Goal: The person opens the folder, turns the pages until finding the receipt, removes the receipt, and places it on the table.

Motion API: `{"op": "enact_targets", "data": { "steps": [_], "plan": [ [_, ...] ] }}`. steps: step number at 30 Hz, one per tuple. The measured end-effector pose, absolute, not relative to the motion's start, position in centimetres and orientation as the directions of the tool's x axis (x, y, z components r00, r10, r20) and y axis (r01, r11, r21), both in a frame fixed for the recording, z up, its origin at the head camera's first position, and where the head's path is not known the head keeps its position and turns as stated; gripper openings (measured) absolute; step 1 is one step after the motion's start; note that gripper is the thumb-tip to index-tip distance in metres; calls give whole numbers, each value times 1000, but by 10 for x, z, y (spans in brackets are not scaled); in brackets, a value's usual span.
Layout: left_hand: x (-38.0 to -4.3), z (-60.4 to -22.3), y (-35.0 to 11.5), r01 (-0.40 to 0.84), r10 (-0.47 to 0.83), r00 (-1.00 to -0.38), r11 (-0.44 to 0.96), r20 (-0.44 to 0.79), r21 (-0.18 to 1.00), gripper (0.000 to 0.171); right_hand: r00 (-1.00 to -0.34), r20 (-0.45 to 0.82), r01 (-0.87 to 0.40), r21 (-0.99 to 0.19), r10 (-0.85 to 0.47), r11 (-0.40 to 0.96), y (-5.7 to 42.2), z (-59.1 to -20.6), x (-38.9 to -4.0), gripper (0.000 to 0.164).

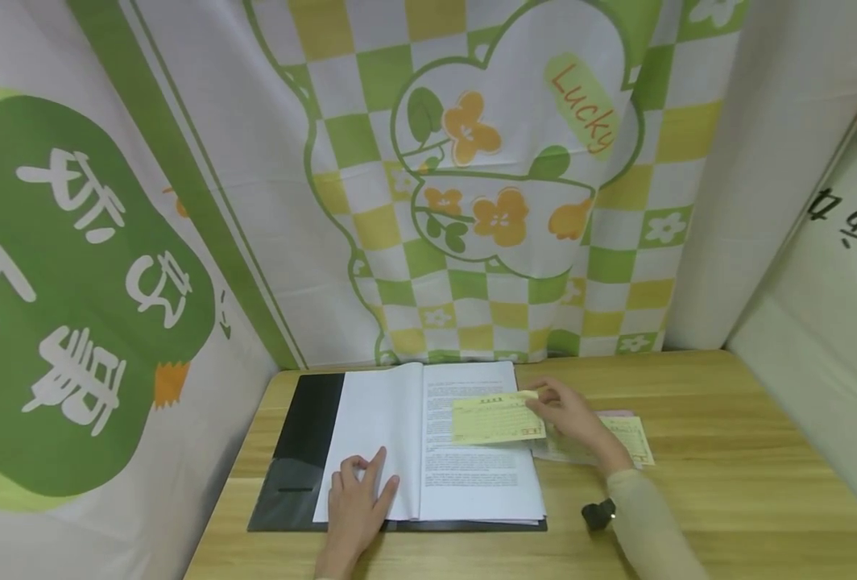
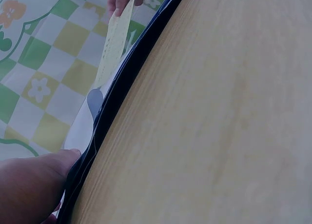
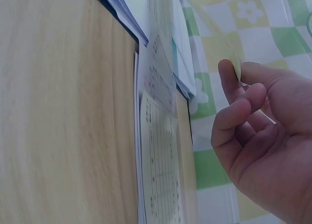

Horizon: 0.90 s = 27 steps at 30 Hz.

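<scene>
A black folder (image 1: 291,475) lies opened flat on the table, with a blank white page (image 1: 374,411) on its left and a printed page (image 1: 472,503) on its right. My left hand (image 1: 354,503) rests on the lower part of the blank page, thumb and index finger extended. Between thumb and fingertip, my right hand (image 1: 569,415) pinches a yellow form slip (image 1: 497,420) by its right end. That slip is held over the printed page and covers some of its text. In the right wrist view, the right hand's other fingers (image 3: 229,119) are curled.
More paper slips (image 1: 633,439) lie in a stack right of the folder, partly under the right forearm. A small black device (image 1: 598,514) sits by the right wrist. The wooden table (image 1: 755,483) meets a patterned curtain (image 1: 465,306) at the back and fabric walls at both sides.
</scene>
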<state>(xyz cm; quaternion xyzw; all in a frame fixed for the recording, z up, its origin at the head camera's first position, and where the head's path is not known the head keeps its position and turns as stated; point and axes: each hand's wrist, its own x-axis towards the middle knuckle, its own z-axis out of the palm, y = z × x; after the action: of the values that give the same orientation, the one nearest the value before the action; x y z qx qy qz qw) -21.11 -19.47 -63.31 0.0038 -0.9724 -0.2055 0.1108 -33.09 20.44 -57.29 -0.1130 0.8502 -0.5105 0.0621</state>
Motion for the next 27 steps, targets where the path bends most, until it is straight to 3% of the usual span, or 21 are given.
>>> {"op": "enact_targets", "data": {
  "steps": [27],
  "plan": [
    [-211,-631,-194,14,-64,-982,915,179,404,60,-970,-30,-86,-885,-241,457,285,-564,-301,48]
  ]
}}
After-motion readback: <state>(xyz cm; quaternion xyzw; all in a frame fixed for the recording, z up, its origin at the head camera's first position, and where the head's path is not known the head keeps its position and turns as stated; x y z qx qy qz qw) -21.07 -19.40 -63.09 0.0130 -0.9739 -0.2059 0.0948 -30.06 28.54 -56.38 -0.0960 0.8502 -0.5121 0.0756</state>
